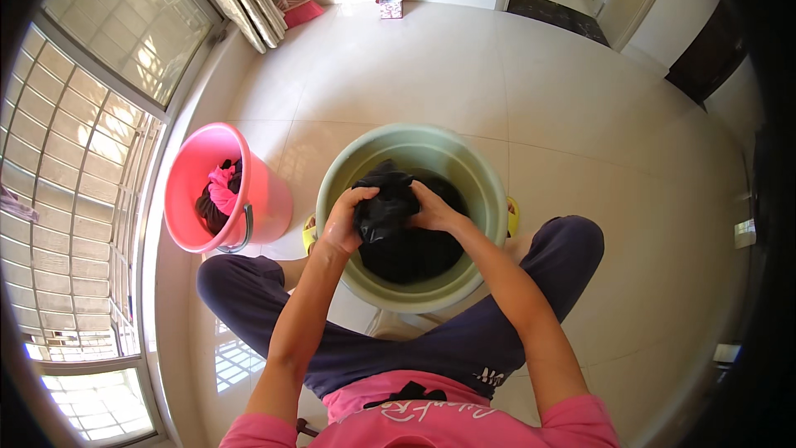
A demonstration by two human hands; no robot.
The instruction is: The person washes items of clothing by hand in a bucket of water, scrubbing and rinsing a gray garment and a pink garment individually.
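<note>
A round pale-green plastic tub (491, 199) stands on the floor between my knees. Above its inside, a bunched, wet-looking black cloth (387, 202) is held between both hands. My left hand (349, 218) grips its left side with the thumb on top, and my right hand (433, 206) grips its right side. Lower in the tub lies more dark material (410, 258); whether it is cloth or dark water, I cannot tell. Parts of the fingers are hidden behind the held cloth.
Left of the tub stands a pink bucket (270, 199) with black and pink cloths (222, 190) in it. Beyond are a red broom (301, 11) and a small open box (391, 5) by the wall. A barred window (68, 199) lines the left side.
</note>
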